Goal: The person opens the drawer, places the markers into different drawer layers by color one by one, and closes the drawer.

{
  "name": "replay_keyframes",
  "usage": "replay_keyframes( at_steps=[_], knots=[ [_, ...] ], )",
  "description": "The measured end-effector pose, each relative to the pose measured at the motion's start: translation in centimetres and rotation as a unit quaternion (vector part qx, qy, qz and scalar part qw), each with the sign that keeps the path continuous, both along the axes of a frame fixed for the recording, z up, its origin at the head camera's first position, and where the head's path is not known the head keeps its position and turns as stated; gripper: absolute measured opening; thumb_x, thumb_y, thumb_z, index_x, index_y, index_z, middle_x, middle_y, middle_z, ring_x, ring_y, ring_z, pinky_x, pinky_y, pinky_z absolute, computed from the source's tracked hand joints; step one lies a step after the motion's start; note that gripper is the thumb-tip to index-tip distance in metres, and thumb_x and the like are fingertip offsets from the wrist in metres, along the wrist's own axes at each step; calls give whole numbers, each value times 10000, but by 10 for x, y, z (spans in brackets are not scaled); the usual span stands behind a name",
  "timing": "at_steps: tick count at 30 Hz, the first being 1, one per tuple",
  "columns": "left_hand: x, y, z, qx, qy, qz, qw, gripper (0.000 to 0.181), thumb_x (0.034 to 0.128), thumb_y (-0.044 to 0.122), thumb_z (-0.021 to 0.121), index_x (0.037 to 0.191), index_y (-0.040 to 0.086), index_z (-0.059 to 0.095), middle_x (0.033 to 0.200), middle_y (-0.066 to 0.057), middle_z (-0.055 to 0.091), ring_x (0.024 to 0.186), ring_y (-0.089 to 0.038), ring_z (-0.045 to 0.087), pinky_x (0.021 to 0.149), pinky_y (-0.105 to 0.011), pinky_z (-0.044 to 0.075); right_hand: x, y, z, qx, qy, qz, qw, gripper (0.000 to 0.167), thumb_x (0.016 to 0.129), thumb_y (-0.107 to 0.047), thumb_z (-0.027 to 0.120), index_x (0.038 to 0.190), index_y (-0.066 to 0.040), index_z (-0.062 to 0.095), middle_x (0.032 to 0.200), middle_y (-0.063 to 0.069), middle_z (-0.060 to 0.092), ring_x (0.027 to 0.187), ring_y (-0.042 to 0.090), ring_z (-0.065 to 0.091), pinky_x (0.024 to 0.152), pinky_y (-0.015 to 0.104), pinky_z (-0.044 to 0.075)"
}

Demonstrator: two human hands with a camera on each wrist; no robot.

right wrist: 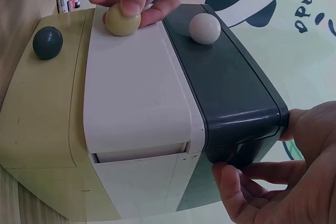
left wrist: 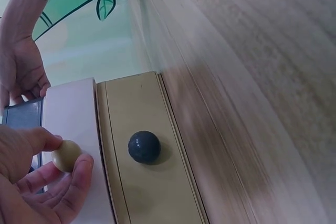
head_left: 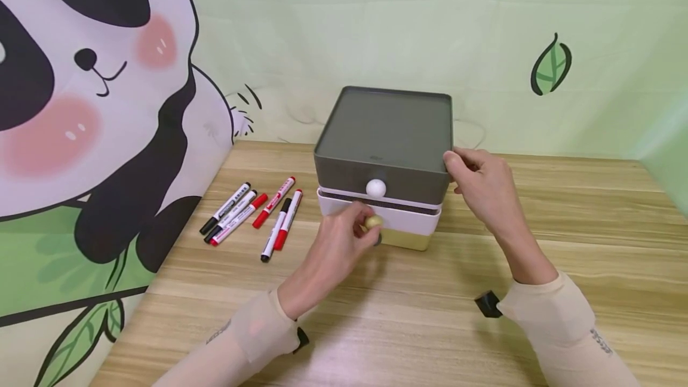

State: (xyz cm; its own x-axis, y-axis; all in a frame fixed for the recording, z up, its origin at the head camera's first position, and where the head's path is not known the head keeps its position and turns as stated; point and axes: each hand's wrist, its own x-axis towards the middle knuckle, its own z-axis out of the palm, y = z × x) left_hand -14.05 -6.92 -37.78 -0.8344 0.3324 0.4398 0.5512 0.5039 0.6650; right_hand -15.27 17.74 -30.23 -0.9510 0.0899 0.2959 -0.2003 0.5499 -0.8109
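A three-tier drawer box stands on the table, its dark grey top tier (head_left: 384,130) above a white drawer (head_left: 405,220) and a yellow-green bottom drawer (left wrist: 142,103). The left hand (head_left: 341,243) pinches the yellow-green round knob (left wrist: 66,156) of the white drawer between thumb and fingers. That drawer stands slightly out, with a narrow gap along its top and side. The right hand (head_left: 486,196) grips the right side of the dark top tier, thumb at its upper edge and fingers below. A white knob (right wrist: 205,29) is on the top tier, a dark knob (right wrist: 48,43) on the bottom drawer.
Several red and black markers (head_left: 236,220) lie on the wooden table (head_left: 591,226) left of the box. Behind it hangs a pale green cloth (head_left: 494,64) with a panda (head_left: 161,94) printed at the left.
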Motion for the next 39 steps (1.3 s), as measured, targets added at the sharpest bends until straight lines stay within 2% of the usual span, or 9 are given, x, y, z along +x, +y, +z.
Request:
replay_keyframes(
  at_steps=[7, 14, 22, 39],
  knots=[
    [7, -3, 1, -46, -57, 46, 10000, 113, 902, 43, 772, 984, 30, 695, 867, -36, 716, 722, -94, 650, 644, -196, 554, -1, 0, 0, -9, -19, -22, 10000, 476, 1042, -402, 532, 1280, -37, 724, 1069, 171, 717, 800, 157, 641, 632, 212, 544],
    [16, -7, 3, -124, -95, -4, 9999, 121, 904, 43, 777, 984, 23, 689, 875, -51, 729, 721, -101, 666, 641, -188, 552, -2, 0, -1, 23, -8, -16, 10000, 477, 1041, -401, 535, 1280, -34, 723, 1049, 173, 712, 791, 183, 634, 621, 203, 534],
    [30, -13, 5, -408, -224, -10, 9989, 145, 894, 37, 785, 967, 22, 661, 825, -38, 709, 699, -97, 632, 608, -179, 534, -2, -1, -1, 36, -37, -45, 10000, 476, 1039, -401, 534, 1274, -34, 725, 1039, 169, 714, 813, 209, 639, 632, 228, 547],
    [56, -22, 9, -695, -81, 91, 9975, 158, 872, 49, 808, 932, 65, 663, 779, -2, 703, 667, -63, 616, 587, -193, 519, -1, -1, -1, 84, 17, -30, 10000, 495, 1044, -389, 525, 1310, -10, 698, 1058, 190, 713, 791, 217, 651, 629, 227, 544]
  ],
)
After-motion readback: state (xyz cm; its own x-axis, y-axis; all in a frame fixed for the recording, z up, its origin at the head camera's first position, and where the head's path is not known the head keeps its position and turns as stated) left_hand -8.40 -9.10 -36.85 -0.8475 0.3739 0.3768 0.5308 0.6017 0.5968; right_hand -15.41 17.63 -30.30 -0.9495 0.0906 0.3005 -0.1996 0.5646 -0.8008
